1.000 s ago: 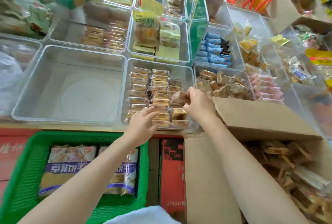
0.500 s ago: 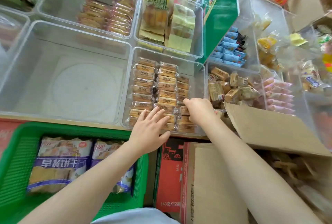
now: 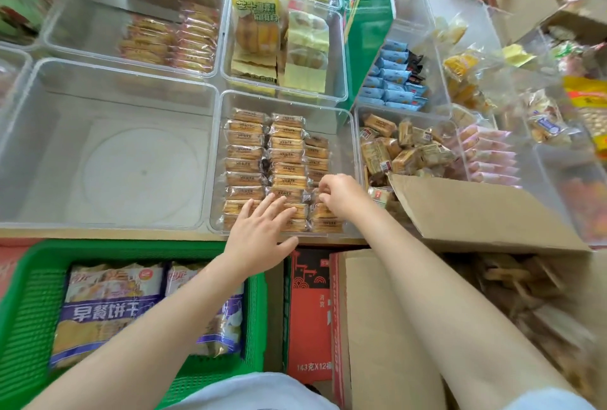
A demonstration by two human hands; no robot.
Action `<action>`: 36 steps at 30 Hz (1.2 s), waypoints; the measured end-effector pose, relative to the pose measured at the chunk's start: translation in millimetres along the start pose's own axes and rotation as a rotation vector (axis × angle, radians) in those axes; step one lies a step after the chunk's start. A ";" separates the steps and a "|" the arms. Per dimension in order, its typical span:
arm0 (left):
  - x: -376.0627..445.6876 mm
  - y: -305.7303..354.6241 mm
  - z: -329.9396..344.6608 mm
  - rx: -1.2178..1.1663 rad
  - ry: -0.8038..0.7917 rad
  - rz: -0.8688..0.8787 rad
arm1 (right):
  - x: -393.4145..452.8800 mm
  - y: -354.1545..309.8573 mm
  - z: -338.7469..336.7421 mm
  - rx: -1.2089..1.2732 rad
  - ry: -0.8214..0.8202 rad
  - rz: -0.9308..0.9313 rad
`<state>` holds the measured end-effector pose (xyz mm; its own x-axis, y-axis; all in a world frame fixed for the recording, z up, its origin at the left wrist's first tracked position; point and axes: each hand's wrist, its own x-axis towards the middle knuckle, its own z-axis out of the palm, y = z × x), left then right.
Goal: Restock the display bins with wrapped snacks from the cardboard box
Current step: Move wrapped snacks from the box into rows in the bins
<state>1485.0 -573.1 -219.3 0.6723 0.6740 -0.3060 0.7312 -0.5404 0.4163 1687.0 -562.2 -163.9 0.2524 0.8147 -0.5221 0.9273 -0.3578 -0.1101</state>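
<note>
Pinching down into the right-hand column of wrapped snacks [image 3: 323,212], the right hand [image 3: 340,194] has its fingers [image 3: 325,184] curled at the near end of the clear bin [image 3: 348,159]; they seem to be nipping the edge of one packet, though the knuckles hide the contact and I cannot tell how firmly. The left hand [image 3: 262,232] lies flat, fingers straight and spread, pressing on the near packets of the middle column and holding nothing.

The packets look light and small, each sealed in glossy film that is probably slippery and crinkles under pressure. The cake or biscuit inside is likely soft or crumbly, so a hard squeeze could crush it. The safest hold is across the short sides of a packet or by its crimped end seam, sliding it in on edge beside its neighbours. The flat palm is a sensible way to keep the rows from toppling.

This bin stands at the near edge of the surface [image 3: 108,233], three columns deep, with some room at its far end. To its left sits a large empty bin [image 3: 29,133]; to its right a bin of loosely heaped snacks [image 3: 404,153]. The cardboard box [image 3: 476,212] stands open at the near right, more wrapped snacks blurred inside. A green basket [image 3: 29,311] of bagged biscuits sits near left, below the surface.
</note>
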 end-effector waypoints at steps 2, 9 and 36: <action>1.9 0.9 -8.1 -0.085 -0.043 -0.023 | -20.6 -6.9 -8.3 0.128 0.115 -0.047; -27.5 87.8 -42.4 -0.422 0.227 0.079 | -143.7 22.0 -18.5 0.450 0.888 -0.200; -79.8 335.7 6.3 -0.771 0.039 0.132 | -312.8 246.3 34.8 1.317 0.397 0.142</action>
<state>1677.5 -811.5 -60.5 0.7330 0.6535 -0.1888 0.3499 -0.1243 0.9285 1826.8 -921.0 -57.2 0.5889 0.7301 -0.3467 0.0005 -0.4293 -0.9032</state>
